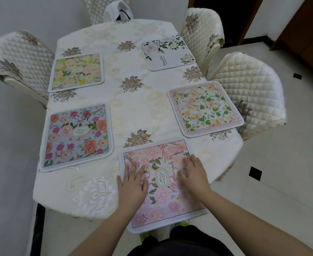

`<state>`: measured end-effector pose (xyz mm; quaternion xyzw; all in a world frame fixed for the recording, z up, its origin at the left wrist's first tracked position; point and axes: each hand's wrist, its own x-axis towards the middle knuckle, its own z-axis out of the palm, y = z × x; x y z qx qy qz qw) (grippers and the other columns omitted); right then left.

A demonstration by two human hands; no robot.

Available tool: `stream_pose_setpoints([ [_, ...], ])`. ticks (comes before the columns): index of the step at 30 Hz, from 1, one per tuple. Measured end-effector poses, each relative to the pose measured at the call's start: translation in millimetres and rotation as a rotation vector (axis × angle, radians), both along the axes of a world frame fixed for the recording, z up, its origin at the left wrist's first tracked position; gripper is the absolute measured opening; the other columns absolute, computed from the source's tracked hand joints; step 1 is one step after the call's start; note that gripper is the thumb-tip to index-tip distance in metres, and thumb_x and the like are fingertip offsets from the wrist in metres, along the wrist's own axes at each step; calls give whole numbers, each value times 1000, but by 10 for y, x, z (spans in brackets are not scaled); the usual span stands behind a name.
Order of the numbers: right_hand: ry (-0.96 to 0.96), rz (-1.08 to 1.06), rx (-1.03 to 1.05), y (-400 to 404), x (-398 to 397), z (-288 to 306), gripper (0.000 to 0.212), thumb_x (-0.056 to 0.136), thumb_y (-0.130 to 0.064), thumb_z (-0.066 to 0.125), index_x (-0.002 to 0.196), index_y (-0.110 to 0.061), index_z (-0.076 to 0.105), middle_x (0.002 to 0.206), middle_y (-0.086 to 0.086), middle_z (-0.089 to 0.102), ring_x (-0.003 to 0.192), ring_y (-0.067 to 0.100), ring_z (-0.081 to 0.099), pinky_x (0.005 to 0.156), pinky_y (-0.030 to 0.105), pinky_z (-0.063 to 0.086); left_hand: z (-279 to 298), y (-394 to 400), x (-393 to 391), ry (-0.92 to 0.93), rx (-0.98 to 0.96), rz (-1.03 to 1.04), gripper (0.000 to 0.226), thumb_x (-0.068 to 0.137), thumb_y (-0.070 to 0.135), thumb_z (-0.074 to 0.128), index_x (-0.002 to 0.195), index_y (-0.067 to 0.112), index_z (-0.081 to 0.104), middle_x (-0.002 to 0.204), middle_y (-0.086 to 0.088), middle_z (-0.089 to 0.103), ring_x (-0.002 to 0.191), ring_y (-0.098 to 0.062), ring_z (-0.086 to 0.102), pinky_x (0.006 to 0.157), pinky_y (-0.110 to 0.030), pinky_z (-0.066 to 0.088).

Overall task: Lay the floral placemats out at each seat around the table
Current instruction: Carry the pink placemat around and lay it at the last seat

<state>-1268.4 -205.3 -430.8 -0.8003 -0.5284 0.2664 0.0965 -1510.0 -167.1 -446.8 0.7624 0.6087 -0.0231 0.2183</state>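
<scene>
Five floral placemats lie on the table (133,111) as I press the last of them flat at the near edge. My left hand (131,183) and my right hand (192,174) both rest palm-down on the pink placemat (163,183), fingers straight and spread, holding nothing. This mat sits slightly askew, and its near part hangs out past the table's near edge toward me.

Along the left edge lie the blue placemat (77,135), closer to me, and the yellow placemat (77,72) beyond it. Along the right edge lie the orange-leaf placemat (205,109) and, toward the far right corner, the white placemat (167,52) printed with a word. Each of the four faces a quilted chair or the spot where one would stand: one chair (20,61) on the left, two chairs (200,34) (250,89) on the right. A fourth chair (100,8) stands at the far end, and no mat lies before it.

I judge the step in hand to be settling this mat at my own seat. The next move calls for sliding it away from me until it lies wholly on the cloth, square to the near edge. Whether a sixth mat exists for the far end, I cannot tell.
</scene>
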Motion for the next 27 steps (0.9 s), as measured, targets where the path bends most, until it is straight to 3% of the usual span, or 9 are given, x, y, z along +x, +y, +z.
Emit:
stream_pose_setpoints([
  [3, 177, -131, 96, 31, 65, 75, 53, 99, -28, 51, 149, -14, 36, 161, 8, 23, 144, 26, 31, 117, 36, 27, 111, 47, -34, -272, -34, 123, 49, 100, 30, 47, 149, 29, 40, 165, 4, 17, 153, -14, 7, 122, -45, 1],
  [6, 321, -259, 177, -12, 149, 95, 53, 98, -23, 54, 148, -17, 38, 156, 6, 30, 139, 22, 38, 108, 30, 32, 243, 71, -165, -599, -44, 328, 41, 98, 12, 53, 137, 25, 52, 162, 5, 21, 150, -15, 15, 112, -28, 22],
  [10, 526, -508, 203, -54, 253, 151, 54, 95, -25, 61, 144, -23, 41, 137, 3, 53, 113, 16, 56, 90, 33, 45, 330, 127, -367, -876, -143, 601, 40, 98, 10, 54, 134, 27, 51, 154, 4, 36, 141, -16, 36, 110, -37, 38],
  [13, 530, -510, 100, -88, 311, 176, 47, 94, -31, 63, 138, -21, 49, 112, -3, 66, 91, 10, 63, 76, 27, 46, 373, 189, -453, -1130, -333, 806, 41, 97, 5, 56, 133, 23, 48, 128, 2, 57, 114, -17, 60, 80, -32, 54],
  [15, 574, -465, 51, -121, 292, 194, 39, 93, -30, 64, 130, -19, 57, 94, -9, 72, 77, 6, 69, 68, 25, 51, 374, 213, -511, -1141, -413, 820, 43, 97, 2, 57, 134, 20, 49, 122, -3, 62, 101, -17, 66, 74, -31, 55],
  [18, 655, -442, 32, -190, 206, 236, 39, 94, -25, 63, 133, -24, 54, 100, -2, 74, 87, 15, 72, 82, 40, 58, 324, 191, -601, -994, -440, 684, 36, 94, 0, 60, 117, 27, 57, 111, 2, 69, 88, -11, 71, 69, -28, 59],
  [22, 641, -480, 62, -289, 77, 320, 35, 97, -19, 58, 131, -27, 53, 88, 7, 75, 85, 31, 71, 79, 48, 58, 280, 127, -682, -844, -380, 563, 42, 92, 2, 62, 126, 26, 54, 109, 6, 66, 96, -10, 65, 89, -43, 56],
  [24, 627, -501, 103, -341, 28, 393, 32, 97, -18, 58, 128, -26, 56, 82, 8, 75, 80, 30, 71, 74, 46, 58, 284, 115, -708, -813, -348, 534, 42, 93, 5, 62, 131, 22, 55, 107, 7, 66, 96, -10, 65, 86, -37, 57],
  [27, 649, -542, 167, -449, -36, 500, 29, 98, -18, 58, 127, -23, 58, 85, 5, 75, 76, 20, 72, 73, 40, 58, 326, 118, -733, -824, -305, 488, 34, 94, 9, 64, 123, 25, 60, 100, 19, 66, 84, 3, 66, 67, -17, 53],
])
